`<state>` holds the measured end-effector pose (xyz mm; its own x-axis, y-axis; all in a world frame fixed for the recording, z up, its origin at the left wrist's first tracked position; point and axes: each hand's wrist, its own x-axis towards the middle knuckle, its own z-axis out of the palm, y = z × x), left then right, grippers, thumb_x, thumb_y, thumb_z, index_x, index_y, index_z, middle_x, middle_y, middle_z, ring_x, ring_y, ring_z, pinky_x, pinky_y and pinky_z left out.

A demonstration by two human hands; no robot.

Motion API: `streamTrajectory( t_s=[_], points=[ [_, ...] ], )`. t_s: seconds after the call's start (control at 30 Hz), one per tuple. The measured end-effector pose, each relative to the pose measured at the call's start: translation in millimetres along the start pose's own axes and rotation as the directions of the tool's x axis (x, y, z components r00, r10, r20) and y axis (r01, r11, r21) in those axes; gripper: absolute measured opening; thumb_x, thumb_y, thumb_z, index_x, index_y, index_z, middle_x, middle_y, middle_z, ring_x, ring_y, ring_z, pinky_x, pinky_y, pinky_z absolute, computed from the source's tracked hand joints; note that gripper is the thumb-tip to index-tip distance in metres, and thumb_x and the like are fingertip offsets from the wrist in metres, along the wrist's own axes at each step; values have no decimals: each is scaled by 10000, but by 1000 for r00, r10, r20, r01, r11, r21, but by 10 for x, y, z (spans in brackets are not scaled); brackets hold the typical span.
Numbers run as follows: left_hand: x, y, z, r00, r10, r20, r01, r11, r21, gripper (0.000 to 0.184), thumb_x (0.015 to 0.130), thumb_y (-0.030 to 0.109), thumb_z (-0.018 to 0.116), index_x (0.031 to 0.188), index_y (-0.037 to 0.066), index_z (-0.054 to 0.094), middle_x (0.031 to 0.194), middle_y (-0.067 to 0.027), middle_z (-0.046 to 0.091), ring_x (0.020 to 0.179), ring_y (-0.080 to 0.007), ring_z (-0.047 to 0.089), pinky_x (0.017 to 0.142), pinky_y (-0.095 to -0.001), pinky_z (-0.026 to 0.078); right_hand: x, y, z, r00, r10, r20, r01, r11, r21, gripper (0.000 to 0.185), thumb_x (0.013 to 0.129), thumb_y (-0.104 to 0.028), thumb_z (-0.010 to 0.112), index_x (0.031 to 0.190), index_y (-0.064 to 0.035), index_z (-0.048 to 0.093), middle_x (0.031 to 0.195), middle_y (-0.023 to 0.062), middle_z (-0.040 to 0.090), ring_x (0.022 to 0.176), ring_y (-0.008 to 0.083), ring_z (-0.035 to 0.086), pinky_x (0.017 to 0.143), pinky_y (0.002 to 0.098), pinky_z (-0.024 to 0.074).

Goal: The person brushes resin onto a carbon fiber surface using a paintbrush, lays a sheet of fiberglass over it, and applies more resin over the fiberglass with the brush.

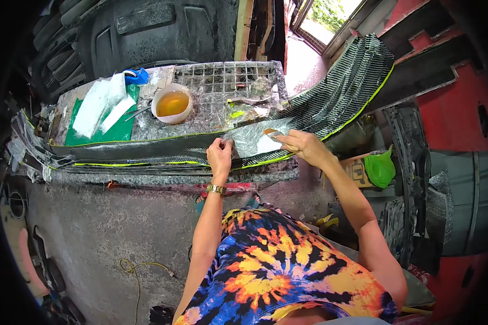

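Observation:
A long curved carbon-fibre part [341, 89] with yellow-green edges lies across the front of the bench. My right hand [306, 148] is closed around a paintbrush [271, 131], its bristle end at a fibreglass mat patch [249, 138] on the part. Some of the patch looks wet and grey; a piece beside the brush is still white. My left hand [219, 158], a watch on its wrist, is closed at the part's inner face, left of the patch. Its fingertips are pressed together, and what they hold, if anything, is hidden.
Behind the part stands a white bowl [156, 108] of amber liquid. White fibreglass sheets [95, 105] lie on a green sheet [75, 136], near a blue tape dispenser [137, 76]. A yellow cord [137, 281] runs over the floor. A green bag [380, 168] sits at the right.

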<state>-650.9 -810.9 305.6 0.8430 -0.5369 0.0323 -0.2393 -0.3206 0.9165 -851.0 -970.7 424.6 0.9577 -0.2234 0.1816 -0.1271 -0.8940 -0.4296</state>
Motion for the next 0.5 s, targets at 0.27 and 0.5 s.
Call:
streamTrajectory(
  t_s=[0.27, 0.5],
  points=[
    [10, 87, -46, 997, -22, 69, 19, 999, 44, 302, 770, 246, 693, 747, -26, 561, 652, -160, 607, 594, -339, 580, 575, -405, 435, 25, 40, -73, 1000, -26, -16, 25, 997, -70, 291, 804, -206, 669, 1072, -94, 645, 766, 80, 539, 696, 255, 575, 604, 368, 460],
    [40, -14, 5, 999, 28, 35, -28, 1000, -2, 308, 769, 244, 695, 727, -25, 551, 628, -167, 592, 575, -340, 571, 564, -409, 429, 163, -198, -60, 989, -144, -17, 144, 989, 20, 283, 795, -226, 672, 1060, -127, 655, 733, 57, 533, 689, 234, 566, 612, 362, 466]
  ],
)
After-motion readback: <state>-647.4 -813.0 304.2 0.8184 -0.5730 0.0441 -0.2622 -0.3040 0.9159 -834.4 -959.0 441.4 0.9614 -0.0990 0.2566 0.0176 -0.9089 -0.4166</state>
